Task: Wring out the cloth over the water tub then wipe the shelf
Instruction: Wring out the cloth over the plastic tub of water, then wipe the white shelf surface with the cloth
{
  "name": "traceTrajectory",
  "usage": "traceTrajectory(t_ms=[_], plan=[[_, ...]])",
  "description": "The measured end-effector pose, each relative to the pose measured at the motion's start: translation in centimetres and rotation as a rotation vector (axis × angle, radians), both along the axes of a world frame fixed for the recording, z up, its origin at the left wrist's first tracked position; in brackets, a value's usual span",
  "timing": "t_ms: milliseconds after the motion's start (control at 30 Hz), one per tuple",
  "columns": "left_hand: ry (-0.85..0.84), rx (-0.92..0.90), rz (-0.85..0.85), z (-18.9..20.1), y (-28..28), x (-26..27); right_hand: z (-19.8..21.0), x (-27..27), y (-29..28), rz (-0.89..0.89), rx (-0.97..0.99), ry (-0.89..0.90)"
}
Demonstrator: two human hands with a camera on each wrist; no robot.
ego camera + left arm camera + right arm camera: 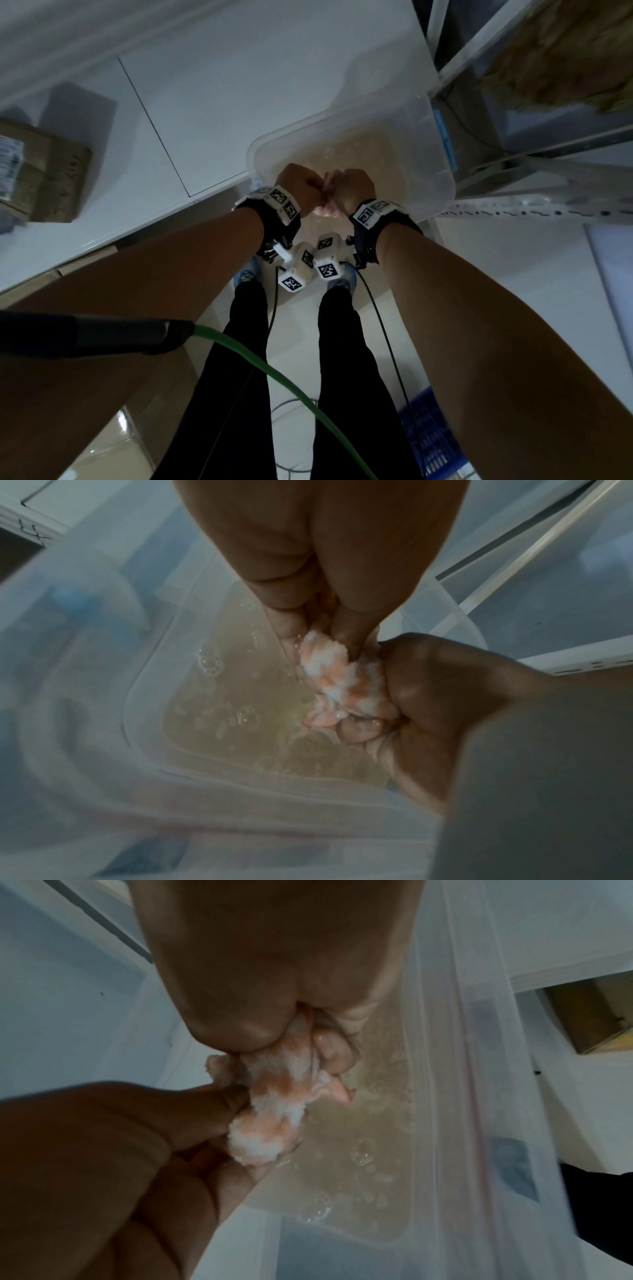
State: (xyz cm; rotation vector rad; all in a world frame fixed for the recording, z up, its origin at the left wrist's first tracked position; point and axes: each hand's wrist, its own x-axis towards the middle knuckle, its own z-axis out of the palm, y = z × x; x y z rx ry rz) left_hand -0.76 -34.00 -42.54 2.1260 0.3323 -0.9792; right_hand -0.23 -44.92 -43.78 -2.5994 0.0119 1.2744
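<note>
A pink-and-white cloth is twisted into a tight rope between my two fists. My left hand grips one end and my right hand grips the other, knuckles almost touching. In the head view only small bits of cloth show between the hands. Both hold it above a clear plastic tub of murky, bubbly water. In the right wrist view the cloth runs from my right hand down to my left hand. A grey metal shelf stands just right of the tub.
The shelf's perforated metal rail runs beside the tub's right corner. A white cabinet top lies to the left with a cardboard box on it. A blue crate and a green cable are near my legs.
</note>
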Motion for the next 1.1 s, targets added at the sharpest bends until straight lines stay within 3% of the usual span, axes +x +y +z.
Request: traceTrajectory(t_ms=[100,233,367,467,667,867,967,1100], plan=[[0.008,-0.027,0.018,0.5,0.1,0.0,-0.1,-0.3,-0.8,-0.073,0.03,-0.048],[0.067,-0.082,0.035,1.1,0.3,0.1,0.7,-0.8,-1.1,-0.524,0.254,-0.087],[-0.002,-0.002,-0.086,1.9,0.8,0.0,2.3,-1.3,-1.1,-0.778,0.497,0.012],[-0.018,0.03,-0.13,2.6,0.9,0.1,4.2,-1.0,-1.7,-0.769,0.503,-0.024],[-0.055,-0.121,-0.041,6.6,1.1,1.4,7.9,0.5,-2.9,-0.681,0.445,-0.133],[-0.175,-0.116,-0.055,12.2,1.0,1.5,13.5,1.2,-4.2,-0.474,0.199,-0.313],[-0.253,-0.141,-0.123,16.3,0.9,2.0,17.9,0.8,-5.1,-0.51,0.136,-0.353],[-0.339,-0.144,-0.192,22.1,0.9,3.0,22.7,1.2,-5.8,-0.43,0.109,-0.367]])
